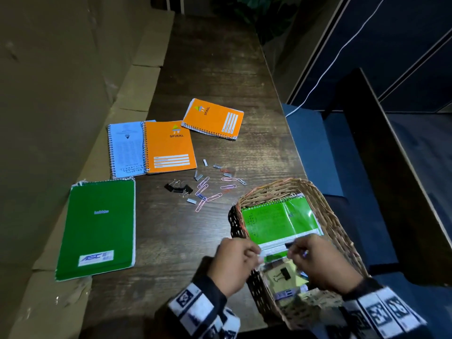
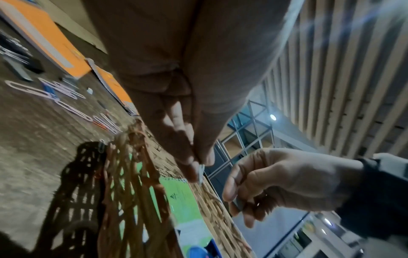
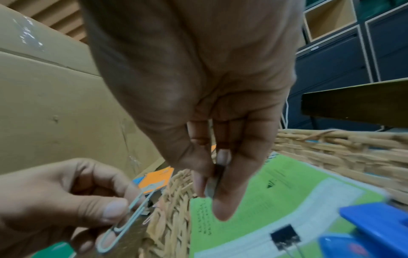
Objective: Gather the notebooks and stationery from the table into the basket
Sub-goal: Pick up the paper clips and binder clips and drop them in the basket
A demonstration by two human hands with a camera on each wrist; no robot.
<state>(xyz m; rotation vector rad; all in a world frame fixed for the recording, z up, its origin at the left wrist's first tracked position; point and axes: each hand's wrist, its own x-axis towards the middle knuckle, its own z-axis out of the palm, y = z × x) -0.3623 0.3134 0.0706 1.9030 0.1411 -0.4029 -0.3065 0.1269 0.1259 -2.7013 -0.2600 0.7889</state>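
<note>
A wicker basket (image 1: 330, 216) stands at the table's right edge and holds a light green notebook (image 1: 276, 218), a black binder clip (image 1: 282, 274) and a blue item (image 3: 375, 223). Both hands hover over its near end. My left hand (image 1: 254, 253) pinches a pale paper clip (image 3: 123, 218). My right hand (image 1: 293, 250) pinches a small grey piece (image 3: 215, 181). On the table lie a dark green notebook (image 1: 97, 228), a blue notebook (image 1: 126, 148), two orange ones (image 1: 170, 146) (image 1: 214, 118), loose paper clips (image 1: 208, 189), binder clips (image 1: 178, 187) and staple strips (image 1: 191, 201).
Cardboard boxes (image 1: 61, 94) line the table's left side. A blue seat (image 1: 315, 148) and a dark bench stand right of the table, with a white cable (image 1: 330, 67) running behind. The wooden table (image 1: 220, 69) stretches away into the dark.
</note>
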